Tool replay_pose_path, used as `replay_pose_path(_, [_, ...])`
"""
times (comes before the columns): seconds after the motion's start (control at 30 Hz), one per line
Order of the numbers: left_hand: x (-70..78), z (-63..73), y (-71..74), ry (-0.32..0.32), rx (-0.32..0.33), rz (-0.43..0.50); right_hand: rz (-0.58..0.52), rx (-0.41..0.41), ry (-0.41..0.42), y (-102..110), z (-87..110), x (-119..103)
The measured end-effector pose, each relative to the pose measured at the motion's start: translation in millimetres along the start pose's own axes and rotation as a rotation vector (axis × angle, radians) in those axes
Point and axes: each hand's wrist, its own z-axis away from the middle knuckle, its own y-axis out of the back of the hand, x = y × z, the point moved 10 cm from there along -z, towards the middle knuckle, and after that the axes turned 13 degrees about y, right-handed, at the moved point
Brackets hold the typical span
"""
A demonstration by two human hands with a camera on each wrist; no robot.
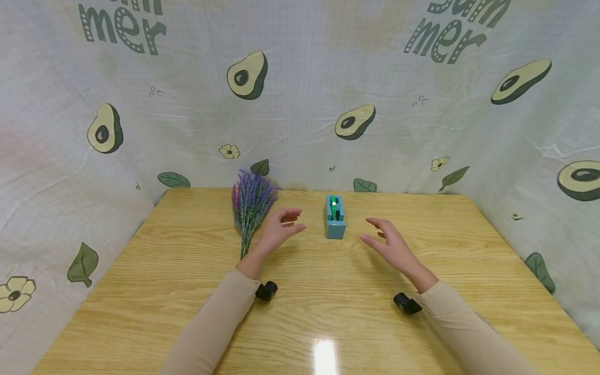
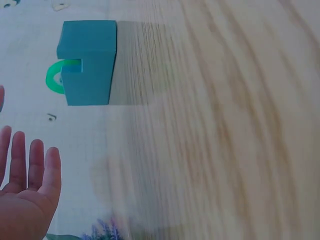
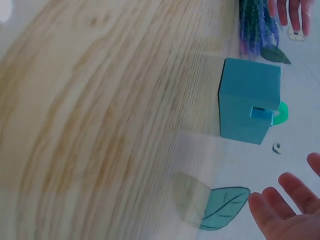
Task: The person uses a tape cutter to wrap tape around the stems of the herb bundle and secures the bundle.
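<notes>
A blue tape dispenser (image 1: 335,229) with a green ring-shaped roll (image 1: 334,204) in its slot stands on the table between the two hands. To its left in the head view, my left hand (image 1: 280,227) hovers with fingers loosely bent and nothing in them. My right hand (image 1: 386,243) is held to the right of the dispenser, thumb and fingers apart, also holding nothing. Both wrist views show the dispenser's blue side (image 2: 90,82) apart from the fingers. The left hand's fingers (image 3: 295,12) also appear at the top of the right wrist view.
A bunch of purple lavender stems (image 1: 253,203) lies at the left, partly behind the left hand and forearm. The wooden table (image 1: 300,302) is enclosed by a white avocado-print cloth (image 1: 300,151) at the back and sides. Black wrist cameras (image 1: 266,291) sit at the cuffs.
</notes>
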Motion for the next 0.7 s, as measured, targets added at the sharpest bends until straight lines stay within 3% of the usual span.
replay_pose_path(0.3, [-5.9,-7.3,-21.0,0.07,-0.032,-0.039,-0.023,0.021,-0.007,-9,-9.2,-1])
replay_pose_path(0.7, [-12.3,-20.5,-44.8,0.106,-0.059,-0.043,-0.079,0.042,-0.028,-21,-22.3,6])
